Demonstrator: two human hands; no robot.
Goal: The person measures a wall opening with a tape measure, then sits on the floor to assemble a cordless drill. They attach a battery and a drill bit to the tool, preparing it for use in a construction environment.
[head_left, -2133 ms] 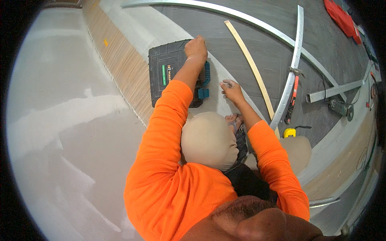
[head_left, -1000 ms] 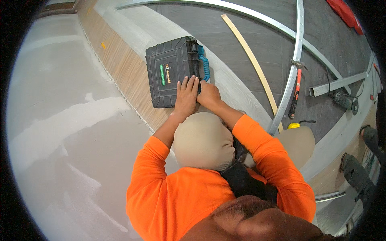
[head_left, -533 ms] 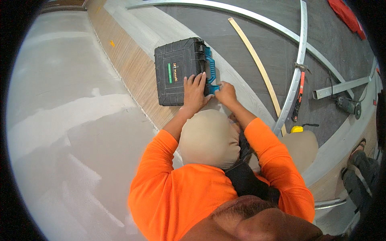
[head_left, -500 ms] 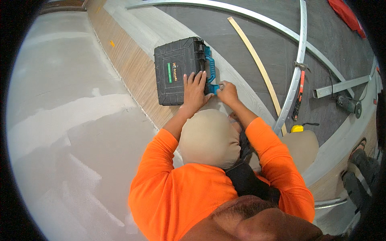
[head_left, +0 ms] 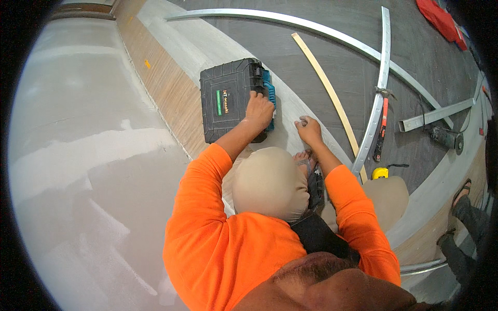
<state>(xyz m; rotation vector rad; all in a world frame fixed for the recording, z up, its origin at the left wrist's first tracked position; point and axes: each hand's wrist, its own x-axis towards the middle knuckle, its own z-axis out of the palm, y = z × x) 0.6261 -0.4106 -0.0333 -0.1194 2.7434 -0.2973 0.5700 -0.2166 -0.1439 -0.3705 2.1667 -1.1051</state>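
Note:
A black hard-shell tool case (head_left: 211,111) with a teal handle (head_left: 271,95) lies lid up on the floor before my knee. Its lid looks closed. My left hand (head_left: 259,110) rests over the case's right edge near the handle, fingers curled down on the edge and latch area; the fingertips are partly hidden. My right hand (head_left: 310,130) is apart from the case, above the pale floor plank to its right. Its fingers are bent in, and whether anything small is between them cannot be made out.
To the right lie a wooden strip (head_left: 332,93), long metal channels (head_left: 290,19), a hammer (head_left: 382,124), a yellow tape measure (head_left: 380,173) and an angle grinder (head_left: 447,137). A plastered wall (head_left: 93,155) runs along the left. Another person's legs (head_left: 467,217) show at far right.
My right hand has come off the latch and moved right and down. My left hand has slid from flat on the lid to the right edge, its fingers now curled.

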